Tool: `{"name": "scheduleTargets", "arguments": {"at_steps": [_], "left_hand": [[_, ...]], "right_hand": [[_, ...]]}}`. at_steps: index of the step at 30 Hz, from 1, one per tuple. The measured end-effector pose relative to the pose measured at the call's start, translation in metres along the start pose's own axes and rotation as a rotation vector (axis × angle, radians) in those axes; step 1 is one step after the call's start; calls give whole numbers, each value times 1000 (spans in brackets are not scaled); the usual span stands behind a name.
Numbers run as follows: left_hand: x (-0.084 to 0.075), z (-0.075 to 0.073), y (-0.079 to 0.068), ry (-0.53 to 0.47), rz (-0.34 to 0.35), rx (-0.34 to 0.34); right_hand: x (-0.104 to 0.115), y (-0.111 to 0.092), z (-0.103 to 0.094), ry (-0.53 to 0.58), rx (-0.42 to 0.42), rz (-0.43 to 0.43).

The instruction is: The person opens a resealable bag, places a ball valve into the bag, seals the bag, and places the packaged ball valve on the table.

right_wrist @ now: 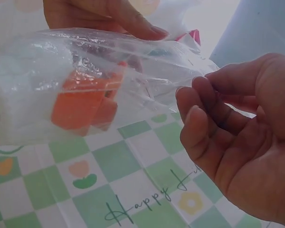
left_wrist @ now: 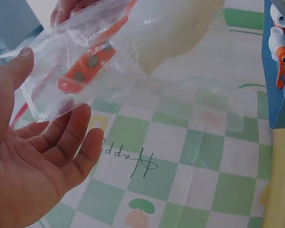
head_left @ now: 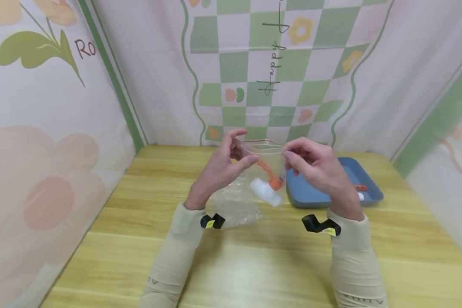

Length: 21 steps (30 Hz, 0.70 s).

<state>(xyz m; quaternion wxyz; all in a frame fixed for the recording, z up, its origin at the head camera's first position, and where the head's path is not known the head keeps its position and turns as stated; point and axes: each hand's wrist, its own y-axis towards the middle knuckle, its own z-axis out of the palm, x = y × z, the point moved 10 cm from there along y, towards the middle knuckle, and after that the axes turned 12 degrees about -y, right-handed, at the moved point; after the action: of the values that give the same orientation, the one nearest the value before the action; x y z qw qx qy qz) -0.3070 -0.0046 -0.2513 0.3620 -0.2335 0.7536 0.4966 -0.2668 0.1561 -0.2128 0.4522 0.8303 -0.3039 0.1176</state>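
Both hands hold up a clear zip bag (head_left: 262, 150) by its top, above the table. My left hand (head_left: 225, 164) has its thumb and fingers about the left side of the bag's mouth. At the opposite side my right hand (head_left: 312, 160) pinches the edge between thumb and fingertips, seen closer in the right wrist view. Inside the bag are an orange plastic piece (right_wrist: 78, 107), an orange strip with holes (left_wrist: 88, 69) and a white piece (head_left: 265, 191) lower down. Their exact kind is blurred by the plastic.
A blue tray (head_left: 306, 199) stands behind my right hand, with an orange strip (head_left: 360, 187) and several white and orange plastic parts (left_wrist: 278, 45). More clear plastic (head_left: 235, 209) lies on the wooden table (head_left: 138, 252) below the bag. Printed curtains (head_left: 254, 64) enclose the table.
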Motion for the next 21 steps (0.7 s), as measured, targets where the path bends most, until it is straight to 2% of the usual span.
{"name": "scheduleTargets", "arguments": {"at_steps": [5, 9, 12, 17, 21], "left_hand": [[4, -4, -1, -17, -39, -6], [6, -7, -1, 13, -60, -16], [7, -7, -2, 41, -61, 2], [2, -4, -2, 89, -10, 49], [-7, -6, -3, 112, 59, 34]], "right_hand": [[0, 0, -4, -15, -16, 1], [-1, 0, -6, -29, -22, 3], [-2, 0, -9, -22, -34, 9], [-4, -1, -15, 13, -51, 6], [-6, -2, -19, 55, -11, -6]]}}
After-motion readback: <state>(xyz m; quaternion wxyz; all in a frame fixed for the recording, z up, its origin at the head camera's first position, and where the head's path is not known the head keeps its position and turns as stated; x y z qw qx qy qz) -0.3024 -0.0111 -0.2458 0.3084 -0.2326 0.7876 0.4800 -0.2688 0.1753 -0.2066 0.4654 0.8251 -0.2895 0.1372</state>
